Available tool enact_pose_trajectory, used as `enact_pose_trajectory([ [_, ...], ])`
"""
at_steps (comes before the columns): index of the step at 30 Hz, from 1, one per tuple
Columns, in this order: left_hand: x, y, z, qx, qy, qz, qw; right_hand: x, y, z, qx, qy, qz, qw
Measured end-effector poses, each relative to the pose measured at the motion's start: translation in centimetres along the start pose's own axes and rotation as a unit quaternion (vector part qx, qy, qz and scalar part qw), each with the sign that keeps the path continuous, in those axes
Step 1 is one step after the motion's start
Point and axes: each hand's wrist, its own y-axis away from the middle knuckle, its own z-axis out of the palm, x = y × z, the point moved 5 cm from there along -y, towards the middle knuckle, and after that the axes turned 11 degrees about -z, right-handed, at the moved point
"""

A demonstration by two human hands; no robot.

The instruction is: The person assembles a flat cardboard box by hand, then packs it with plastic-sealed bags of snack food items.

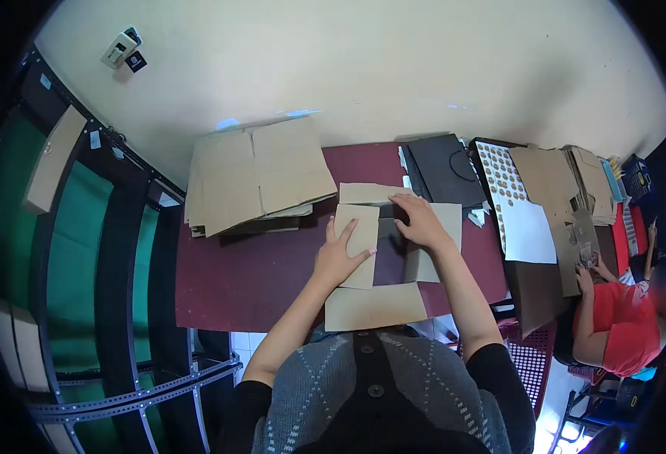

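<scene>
An open cardboard box (376,306) stands on the dark red table in front of me, its flaps spread around a dark opening. My left hand (338,256) lies on the left flap (357,227) with its fingers spread apart. At the far right corner, my right hand (421,221) touches the far flap (363,194); its fingers reach over the flap and the thumb stands apart over the opening. The right flap (446,227) leans outward beside my right wrist.
Flattened cardboard (257,178) is stacked at the back left of the table (227,280). A black folder-like item (446,170) lies at the back right. Further right are a sheet of round stickers (502,174), white paper (530,234) and a person in red (624,325) handling cardboard. Shelving (113,265) stands left.
</scene>
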Motion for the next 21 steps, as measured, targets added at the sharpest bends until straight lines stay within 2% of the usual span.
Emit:
enact_pose_trajectory([
  [3,0.5,-0.2,0.4,-0.014,-0.007,-0.009,1.000,-0.7,0.8,-1.2,0.010,-0.024,-0.007,1.000],
  [5,0.3,-0.6,0.9,0.000,-0.010,0.010,1.000,-1.1,1.4,-1.8,-0.009,-0.058,0.037,0.998],
  [7,0.6,-0.7,1.1,-0.009,-0.015,0.033,0.999,0.1,2.2,-1.5,0.007,-0.061,0.025,0.998],
  [8,0.1,-0.8,1.3,-0.010,-0.016,0.033,0.999,0.8,2.8,-1.6,0.036,-0.100,0.023,0.994],
  [9,-0.5,-1.0,1.6,0.000,0.023,0.072,0.997,1.0,3.2,-1.7,0.065,-0.139,0.020,0.988],
  [10,-1.3,-1.1,1.9,0.009,0.062,0.110,0.992,0.2,3.9,-3.1,0.049,-0.053,0.043,0.996],
  [11,-2.6,-1.4,2.1,0.009,0.062,0.111,0.992,-0.1,4.7,-3.5,0.049,-0.053,0.044,0.996],
  [13,-5.7,-1.7,2.3,-0.097,0.226,0.071,0.967,0.3,7.0,-4.9,0.064,0.186,0.149,0.969],
  [14,-7.1,-1.3,1.7,-0.097,0.226,0.071,0.967,0.1,7.7,-5.2,0.064,0.187,0.149,0.969],
  [16,-8.1,0.6,0.9,-0.228,0.275,0.122,0.926,0.8,10.1,-5.9,0.105,0.134,0.243,0.955],
  [17,-8.4,1.4,0.4,-0.230,0.275,0.120,0.926,1.2,11.1,-5.7,0.104,0.132,0.245,0.955],
  [19,-6.9,4.3,-1.4,-0.293,0.162,0.152,0.930,3.2,13.6,-4.8,0.198,-0.001,0.250,0.948],
  [20,-5.9,5.3,-2.4,-0.307,0.172,0.152,0.924,4.7,14.7,-3.5,0.259,-0.087,0.241,0.931],
  [21,-5.9,5.6,-2.1,-0.306,0.173,0.150,0.924,4.4,14.8,-3.7,0.256,-0.089,0.241,0.932],
])
